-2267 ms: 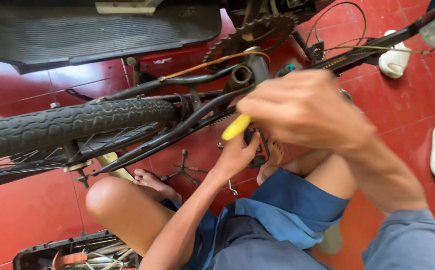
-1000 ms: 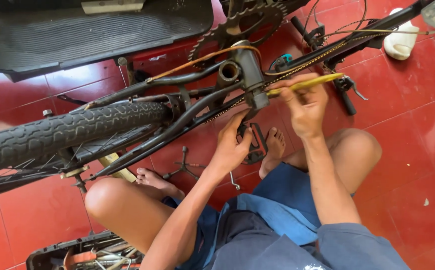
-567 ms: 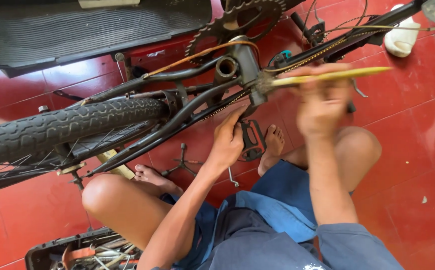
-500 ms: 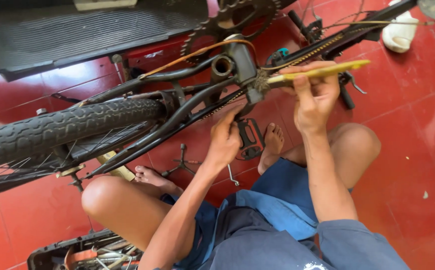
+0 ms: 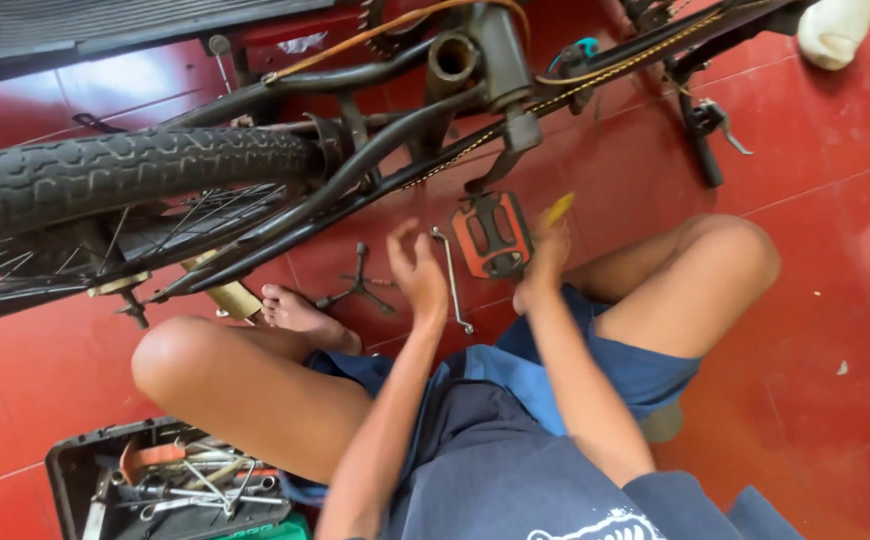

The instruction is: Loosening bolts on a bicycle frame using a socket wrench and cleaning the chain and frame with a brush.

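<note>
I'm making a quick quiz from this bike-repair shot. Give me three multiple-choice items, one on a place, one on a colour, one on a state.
1. Where does the toolbox lie?
A. Bottom left, beside the person's knee
B. On the bicycle tyre
C. At the top right corner

2. What colour is the pedal?
A. Blue
B. Orange-red with black
C. White

3. How is the left hand?
A. Closed around the tyre
B. Inside the toolbox
C. Open, fingers spread, holding nothing

Answers:
1 A: the toolbox sits on the red floor by the bent knee.
2 B: the pedal's frame is orange-red around black bars.
3 C: the left hand is raised empty, while the right hand holds a yellow-handled tool.
</note>
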